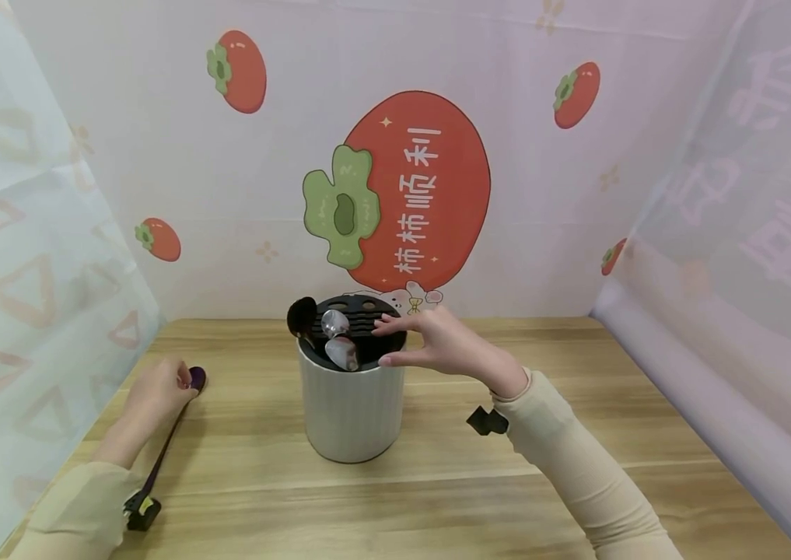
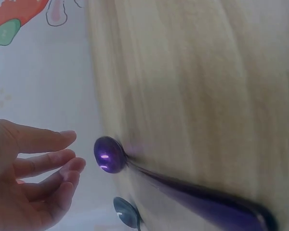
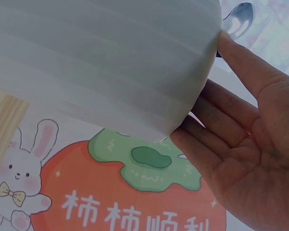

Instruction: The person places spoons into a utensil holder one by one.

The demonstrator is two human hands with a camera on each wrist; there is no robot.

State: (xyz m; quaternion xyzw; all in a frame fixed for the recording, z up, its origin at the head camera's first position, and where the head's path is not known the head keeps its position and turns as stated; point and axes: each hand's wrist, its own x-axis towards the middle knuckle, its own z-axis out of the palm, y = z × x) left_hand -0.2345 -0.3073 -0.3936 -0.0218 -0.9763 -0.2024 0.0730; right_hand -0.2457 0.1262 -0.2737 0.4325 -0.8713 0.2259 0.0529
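At the left of the table, my left hand is beside the bowl of a dark purple spoon lying lengthwise on the wood. The left wrist view shows a gap between that hand's loosely bent fingertips and the purple spoon; a teal-grey spoon lies next to it. A white ribbed utensil holder with a black slotted top stands mid-table. In it are a black spoon and silver spoons. My right hand reaches over the holder's right rim, thumb and fingers spread, holding no spoon.
The wooden table reaches back to a printed cloth with persimmons. Pale cloth sides hang at left and right. Small black camera mounts stick out from both wrists.
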